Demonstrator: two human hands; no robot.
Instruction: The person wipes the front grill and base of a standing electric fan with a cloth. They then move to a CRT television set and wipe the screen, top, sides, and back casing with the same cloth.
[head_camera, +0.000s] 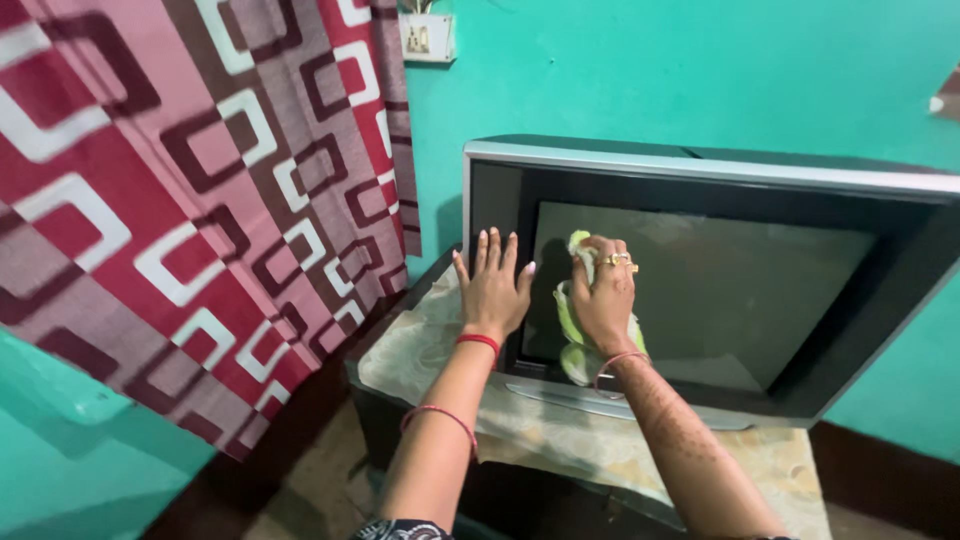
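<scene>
An old box television (700, 175) with a silver and black frame stands on a low cabinet. My left hand (492, 287) lies flat, fingers spread, against the left side of the television's frame. My right hand (603, 295) presses a light green cloth (575, 350) against the dark screen (720, 290) near its left edge. The cloth hangs below the hand down to the lower frame.
A beige patterned cover (440, 350) drapes the dark cabinet under the television. A red, maroon and white patterned curtain (190, 190) hangs at the left. The wall behind is teal (650, 70), with a white socket plate (426, 37) near the top.
</scene>
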